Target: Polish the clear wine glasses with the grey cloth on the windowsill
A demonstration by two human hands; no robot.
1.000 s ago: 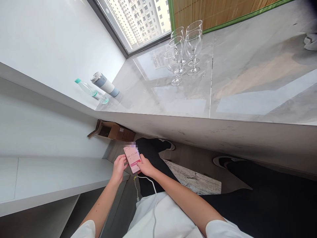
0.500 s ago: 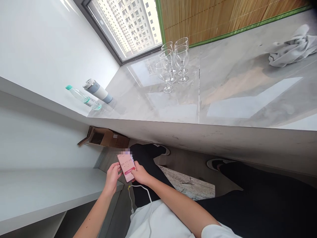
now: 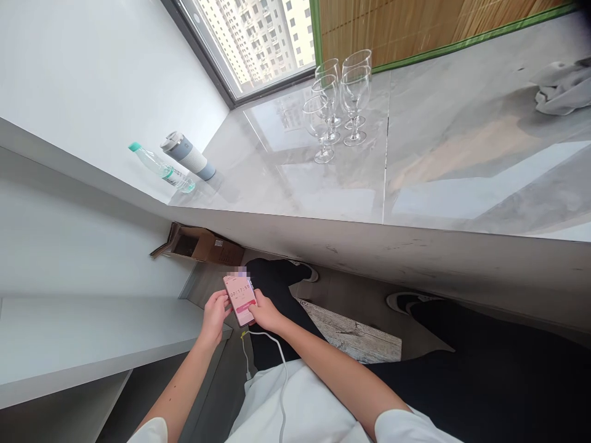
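Both my hands hold a pink phone [image 3: 240, 298] low in front of me, below the counter's edge. My left hand [image 3: 215, 314] grips its left side with curled fingers. My right hand [image 3: 266, 311] wraps its right side, thumb on the screen. The screen shows a running timer. A white cable [image 3: 282, 375] runs from the phone's lower end down over my white shirt.
A grey marble counter [image 3: 415, 184] carries several stemmed glasses [image 3: 339, 101], a water bottle [image 3: 161, 167], a grey tumbler [image 3: 188, 155] and a crumpled cloth [image 3: 563, 89]. A cardboard box [image 3: 203, 246] lies under the counter. A white shelf [image 3: 92, 338] juts out at left.
The view has shifted slightly; my hands and the phone stay together in the same grip. The timer's digits have advanced.
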